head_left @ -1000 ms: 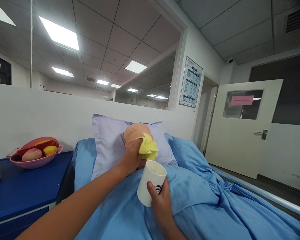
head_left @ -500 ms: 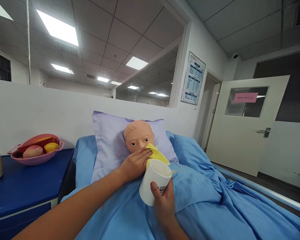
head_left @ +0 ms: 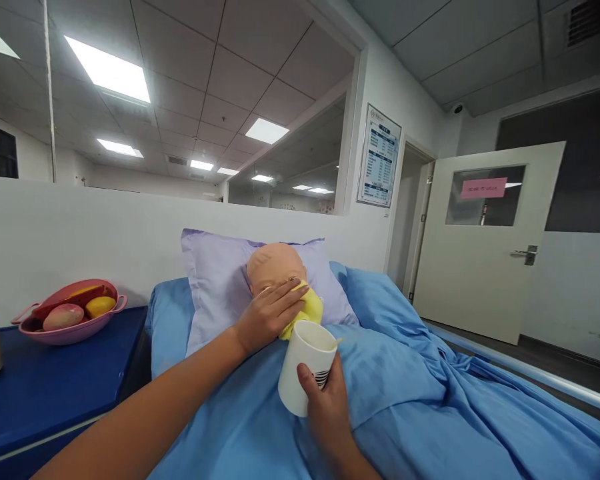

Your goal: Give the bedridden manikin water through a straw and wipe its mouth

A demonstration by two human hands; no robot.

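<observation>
The yellow cloth (head_left: 314, 308) lay crumpled and soft-folded over the lower part of the manikin's head (head_left: 275, 261), bright against the lilac pillow (head_left: 215, 287). The left hand (head_left: 273, 311) rested on it with fingers straight and close together (its thumb was hidden, so whether that grip pinched the fabric could not be told). The right hand's (head_left: 325, 403) grip was closed around the white cup (head_left: 293, 377), plain but for dark stripes on its side. The cup sat tilted over the blue bedding (head_left: 385, 373), just below the cloth, with a thin pale tip (head_left: 338, 342) jutting past its rim.
</observation>
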